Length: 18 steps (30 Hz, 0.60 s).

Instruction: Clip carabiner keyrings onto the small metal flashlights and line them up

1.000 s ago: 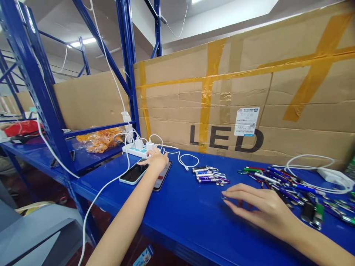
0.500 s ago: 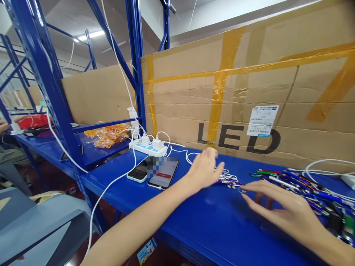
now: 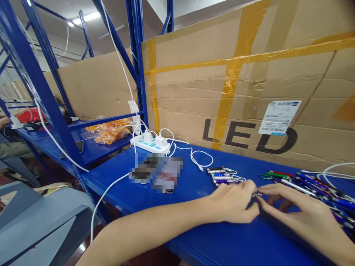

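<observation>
Silvery metal piece (image 3: 258, 193), too small to make out further, is gripped between the thumb and forefinger of the person's right hand (image 3: 302, 212), above a blue tabletop (image 3: 235, 244). The left hand (image 3: 233, 203) meets it there from the other side, fingers curled; whether they grip it too cannot be told. Just beyond the left hand lies a neat row of keychain flashlights (image 3: 219, 176) with carabiner clips, while a loose heap of similar ones (image 3: 302, 188) spreads beside and behind the right hand. Farther left rest two phones (image 3: 166, 175), blurred over, then a white charging cable (image 3: 203, 153) and a power strip (image 3: 149, 145) with plugged-in chargers. Behind stands a taped cardboard panel (image 3: 191, 99) printed "LED".
</observation>
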### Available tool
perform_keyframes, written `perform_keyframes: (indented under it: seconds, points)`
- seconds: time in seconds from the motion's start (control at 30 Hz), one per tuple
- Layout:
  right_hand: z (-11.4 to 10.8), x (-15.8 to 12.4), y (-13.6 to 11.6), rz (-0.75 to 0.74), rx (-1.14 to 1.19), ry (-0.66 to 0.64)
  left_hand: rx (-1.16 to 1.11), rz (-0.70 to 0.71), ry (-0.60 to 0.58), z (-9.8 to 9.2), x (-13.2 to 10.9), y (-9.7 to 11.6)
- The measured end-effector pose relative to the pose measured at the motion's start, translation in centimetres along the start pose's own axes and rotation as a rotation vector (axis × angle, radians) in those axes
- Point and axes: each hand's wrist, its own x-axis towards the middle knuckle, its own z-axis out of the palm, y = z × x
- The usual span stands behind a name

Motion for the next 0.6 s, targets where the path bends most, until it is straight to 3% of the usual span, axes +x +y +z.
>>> perform_keyframes:
  seconds: [0.33, 0.6]
  points:
    - [0.4, 0.6, 0.2, 0.040, -0.056, 0.042, 0.007, 0.014, -0.018, 0.4, 0.2, -0.1]
    - [1.1, 0.3, 1.5, 0.093, -0.110, 0.004, 0.022, 0.024, 0.047, 0.2, 0.4, -0.5]
